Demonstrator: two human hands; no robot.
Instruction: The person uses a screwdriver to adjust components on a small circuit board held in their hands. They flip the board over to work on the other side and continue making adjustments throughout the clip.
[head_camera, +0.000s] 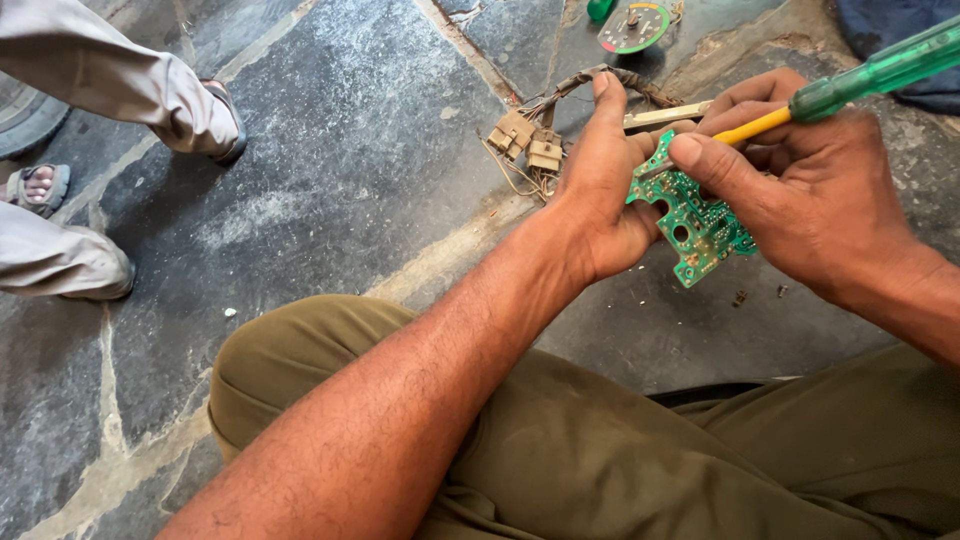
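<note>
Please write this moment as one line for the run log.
left hand: holds green printed circuit board | right hand: holds green-handled screwdriver with yellow shaft, thumb on board | floor: beige connectors on wire harness

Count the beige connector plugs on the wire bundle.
3 visible: two beige plugs side by side and one right of them, all left of the left hand. More may hide behind it.

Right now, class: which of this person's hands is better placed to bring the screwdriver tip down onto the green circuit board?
The right hand. It already grips the green-handled screwdriver, its yellow shaft angled toward the circuit board. The left hand is busy holding the board steady.
</note>
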